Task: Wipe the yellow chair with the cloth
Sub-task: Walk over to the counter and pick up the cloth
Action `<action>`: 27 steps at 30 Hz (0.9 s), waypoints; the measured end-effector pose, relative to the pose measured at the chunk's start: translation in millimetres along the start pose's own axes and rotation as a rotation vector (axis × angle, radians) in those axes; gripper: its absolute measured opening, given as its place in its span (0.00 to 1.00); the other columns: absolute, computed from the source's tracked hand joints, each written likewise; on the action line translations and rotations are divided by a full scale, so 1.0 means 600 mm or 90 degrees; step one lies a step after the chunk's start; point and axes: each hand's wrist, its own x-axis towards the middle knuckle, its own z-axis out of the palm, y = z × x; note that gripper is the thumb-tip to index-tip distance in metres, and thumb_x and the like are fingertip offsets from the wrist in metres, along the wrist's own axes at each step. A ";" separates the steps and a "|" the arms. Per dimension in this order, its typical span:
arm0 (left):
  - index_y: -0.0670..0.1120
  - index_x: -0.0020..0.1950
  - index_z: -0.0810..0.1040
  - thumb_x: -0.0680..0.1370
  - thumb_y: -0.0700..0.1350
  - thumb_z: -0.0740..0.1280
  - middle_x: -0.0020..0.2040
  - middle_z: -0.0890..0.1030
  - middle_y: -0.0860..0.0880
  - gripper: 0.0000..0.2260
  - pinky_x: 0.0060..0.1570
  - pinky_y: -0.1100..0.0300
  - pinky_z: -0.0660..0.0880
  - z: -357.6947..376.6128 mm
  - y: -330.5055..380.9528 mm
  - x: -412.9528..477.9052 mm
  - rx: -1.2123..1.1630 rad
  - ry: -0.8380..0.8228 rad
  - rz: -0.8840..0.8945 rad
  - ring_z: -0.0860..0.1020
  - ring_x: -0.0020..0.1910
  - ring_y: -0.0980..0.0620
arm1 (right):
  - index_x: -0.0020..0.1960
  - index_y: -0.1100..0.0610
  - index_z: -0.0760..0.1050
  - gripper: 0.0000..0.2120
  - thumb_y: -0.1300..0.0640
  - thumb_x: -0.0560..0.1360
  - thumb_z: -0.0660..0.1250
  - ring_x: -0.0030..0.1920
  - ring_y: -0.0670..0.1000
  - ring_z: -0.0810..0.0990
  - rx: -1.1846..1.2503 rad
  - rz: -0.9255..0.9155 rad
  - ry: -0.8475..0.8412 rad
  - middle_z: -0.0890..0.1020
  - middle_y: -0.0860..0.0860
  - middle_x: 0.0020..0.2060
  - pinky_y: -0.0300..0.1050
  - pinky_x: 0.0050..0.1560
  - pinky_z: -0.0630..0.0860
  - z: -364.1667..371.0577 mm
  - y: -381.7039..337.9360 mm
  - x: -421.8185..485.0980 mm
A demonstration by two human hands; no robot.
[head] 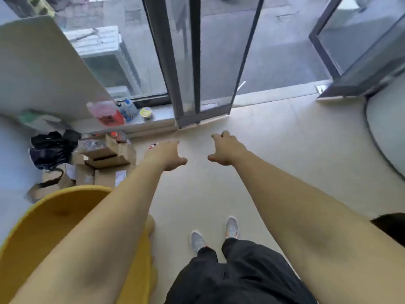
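Yellow rounded plastic chair (43,227) low-left, behind left fingers, beneath forearm, untouched. Left hand (167,155), right hand (225,150) stretched forward over pale tile floor (285,150), fingers loosely curled, holding nothing. Cloth not in view. Judged step: pre-wipe; next move calls for finding cloth, gripping it.

Smooth yellow plastic chair (43,227), cardboard boxes (105,154)

one yellow chair (43,229), two hands (167,155) (225,150), two grey shoes (197,240) (232,228)
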 end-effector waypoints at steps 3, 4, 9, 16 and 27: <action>0.51 0.78 0.60 0.73 0.59 0.68 0.76 0.68 0.47 0.36 0.66 0.48 0.70 0.007 0.096 -0.004 0.030 -0.021 0.079 0.69 0.72 0.45 | 0.77 0.54 0.59 0.35 0.47 0.75 0.68 0.68 0.61 0.68 0.022 0.078 0.018 0.63 0.58 0.72 0.56 0.56 0.74 -0.006 0.091 -0.042; 0.51 0.79 0.60 0.74 0.59 0.68 0.76 0.68 0.48 0.36 0.65 0.47 0.71 0.009 0.131 -0.007 0.039 -0.031 0.097 0.69 0.72 0.45 | 0.77 0.54 0.60 0.34 0.47 0.75 0.68 0.67 0.60 0.68 0.032 0.105 0.023 0.64 0.57 0.71 0.54 0.52 0.74 -0.008 0.124 -0.056; 0.51 0.80 0.58 0.75 0.59 0.68 0.77 0.67 0.48 0.36 0.64 0.50 0.71 0.028 0.311 -0.014 0.095 -0.021 0.195 0.69 0.72 0.45 | 0.76 0.53 0.60 0.34 0.48 0.75 0.67 0.66 0.59 0.68 0.095 0.200 0.058 0.64 0.56 0.70 0.52 0.49 0.74 -0.016 0.281 -0.136; 0.51 0.78 0.59 0.74 0.60 0.67 0.73 0.69 0.47 0.36 0.63 0.45 0.73 0.075 0.545 -0.054 0.185 -0.033 0.355 0.72 0.69 0.44 | 0.77 0.54 0.59 0.35 0.46 0.75 0.68 0.68 0.63 0.68 0.212 0.355 0.121 0.63 0.59 0.71 0.55 0.59 0.74 -0.001 0.473 -0.294; 0.48 0.78 0.59 0.75 0.59 0.68 0.72 0.71 0.45 0.36 0.58 0.50 0.74 0.207 0.822 -0.195 0.353 -0.104 0.663 0.73 0.67 0.43 | 0.70 0.57 0.66 0.31 0.44 0.73 0.70 0.65 0.64 0.71 0.386 0.683 0.212 0.67 0.60 0.65 0.58 0.64 0.73 0.138 0.617 -0.613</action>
